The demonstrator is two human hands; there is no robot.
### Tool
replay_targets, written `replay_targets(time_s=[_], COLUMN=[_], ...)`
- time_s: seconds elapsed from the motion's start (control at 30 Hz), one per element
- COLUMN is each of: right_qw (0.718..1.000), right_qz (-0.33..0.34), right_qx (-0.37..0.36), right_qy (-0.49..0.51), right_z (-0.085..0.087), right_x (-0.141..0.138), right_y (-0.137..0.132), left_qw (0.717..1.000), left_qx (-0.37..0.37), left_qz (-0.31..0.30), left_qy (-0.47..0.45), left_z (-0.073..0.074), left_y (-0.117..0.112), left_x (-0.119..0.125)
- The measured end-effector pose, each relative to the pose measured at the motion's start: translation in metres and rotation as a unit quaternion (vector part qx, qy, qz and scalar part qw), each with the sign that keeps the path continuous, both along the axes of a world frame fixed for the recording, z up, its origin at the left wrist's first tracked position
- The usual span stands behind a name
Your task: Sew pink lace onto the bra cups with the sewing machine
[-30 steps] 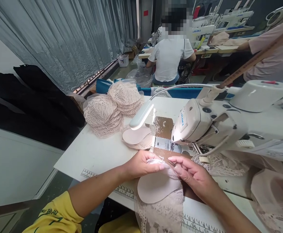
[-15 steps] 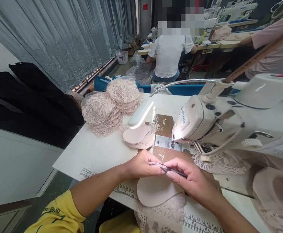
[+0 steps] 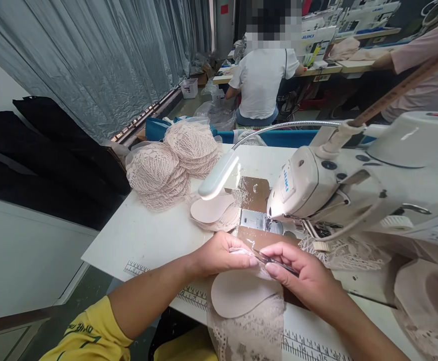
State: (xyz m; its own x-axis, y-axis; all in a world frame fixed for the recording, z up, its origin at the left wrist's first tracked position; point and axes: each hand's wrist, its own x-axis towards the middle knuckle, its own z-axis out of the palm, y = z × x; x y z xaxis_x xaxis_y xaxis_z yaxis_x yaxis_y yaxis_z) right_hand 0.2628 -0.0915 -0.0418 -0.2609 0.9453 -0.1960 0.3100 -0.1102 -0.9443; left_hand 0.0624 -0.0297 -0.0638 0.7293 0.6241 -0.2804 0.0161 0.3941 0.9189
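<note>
My left hand [image 3: 221,253] pinches the top edge of a beige foam bra cup [image 3: 237,296] with lace trim [image 3: 251,331] that hangs over the table's front edge. My right hand [image 3: 299,273] is closed on small metal snips [image 3: 269,259], whose tips meet the cup's edge next to my left fingertips. Both hands sit just in front of the needle plate [image 3: 254,220] of a white sewing machine [image 3: 354,188].
Two stacks of lace cups [image 3: 170,163] and a loose foam cup [image 3: 211,208] lie at the table's [image 3: 144,235] left and middle. A gooseneck lamp [image 3: 219,175] hangs over the plate. More lace pieces [image 3: 422,296] pile at the right. Other people sit at machines behind.
The hands have shifted slightly toward the machine and the cup's edge has been turned a little between the fingers. The snips came into view in my right hand.
</note>
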Motion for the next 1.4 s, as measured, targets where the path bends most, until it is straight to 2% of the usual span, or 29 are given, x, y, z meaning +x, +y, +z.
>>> replay_targets(time_s=[0.13,0.3,0.53,0.7,0.93,1.07,1.23,1.4], right_qw=[0.999,1.000,0.999,1.000,0.999,0.997,0.980,0.974], right_qz=[-0.019,0.008,-0.026,-0.011,0.010,-0.016,-0.092,-0.148], right_qx=[0.021,0.015,-0.012,-0.010,-0.020,-0.031,-0.095,-0.102], right_qy=[-0.029,-0.002,0.025,0.027,0.034,0.067,0.151,0.139], right_z=[-0.001,-0.003,-0.001,-0.006,-0.008,-0.008,-0.013,-0.014], right_x=[-0.007,-0.011,-0.013,-0.010,-0.013,-0.015,-0.009,0.001], right_y=[0.000,0.001,0.002,0.003,0.003,0.004,0.003,0.000], left_qw=[0.999,0.997,0.998,0.999,0.995,0.994,0.999,0.999], left_qx=[0.012,0.038,0.030,0.027,0.042,0.053,0.008,-0.020], left_qz=[0.006,-0.026,-0.029,-0.017,-0.081,-0.090,-0.046,-0.012], left_qy=[0.030,0.054,0.057,0.042,0.038,0.042,0.009,0.046], left_z=[-0.004,-0.001,0.002,0.001,0.003,0.004,0.004,0.001], left_y=[0.001,0.000,0.001,0.001,0.002,0.002,0.003,0.007], left_x=[0.000,-0.001,0.001,0.001,-0.002,-0.001,0.000,-0.005])
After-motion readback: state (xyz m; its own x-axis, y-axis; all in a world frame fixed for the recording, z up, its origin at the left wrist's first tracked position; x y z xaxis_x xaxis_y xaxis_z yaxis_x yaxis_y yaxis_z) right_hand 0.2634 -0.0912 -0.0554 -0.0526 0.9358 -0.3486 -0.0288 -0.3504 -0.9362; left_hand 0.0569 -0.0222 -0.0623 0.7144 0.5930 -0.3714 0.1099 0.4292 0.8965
